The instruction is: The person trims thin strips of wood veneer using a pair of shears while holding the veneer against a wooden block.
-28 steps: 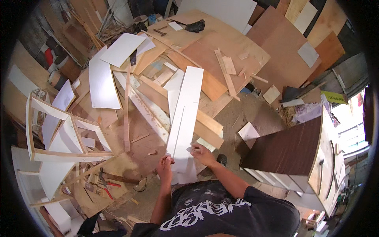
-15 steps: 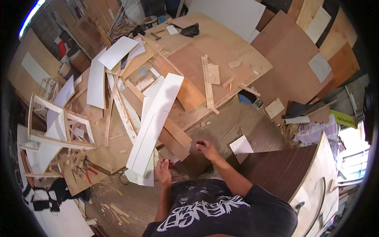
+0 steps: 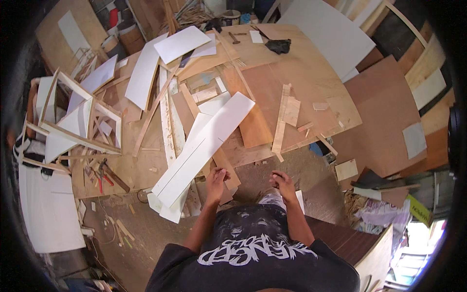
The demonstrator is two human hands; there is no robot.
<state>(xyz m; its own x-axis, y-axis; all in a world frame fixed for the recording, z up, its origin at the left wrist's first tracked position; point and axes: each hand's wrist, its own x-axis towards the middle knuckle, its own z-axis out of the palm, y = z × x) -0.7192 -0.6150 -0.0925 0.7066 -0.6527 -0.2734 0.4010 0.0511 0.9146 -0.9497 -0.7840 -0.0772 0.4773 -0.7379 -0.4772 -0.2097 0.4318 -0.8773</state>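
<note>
Both hands are raised in front of my shirt, a little apart. My left hand (image 3: 217, 181) is closed with its fingers curled, beside the near end of a brown wooden strip (image 3: 227, 168); whether something small is in it I cannot make out. My right hand (image 3: 283, 184) is closed too, fingertips drawn toward the thumb, above the floor in front of the bench; any small thing in it is hidden. A long white board (image 3: 206, 146) with dark lines along it lies slanted across other pieces, its near end jutting past the bench edge, left of my left hand.
A wooden workbench (image 3: 331, 68) carries scattered offcuts, a hammer (image 3: 235, 39) and red-handled pliers (image 3: 104, 179). An angular wooden frame (image 3: 92, 129) stands at the left. Large brown sheets (image 3: 379, 117) lean at the right. A dark brown panel (image 3: 340, 238) is near my right elbow.
The view has turned right, and I stand more squarely to the bench. Both hands remain raised; the right has come in front of my body with its fingers more curled. The white board looks more slanted.
</note>
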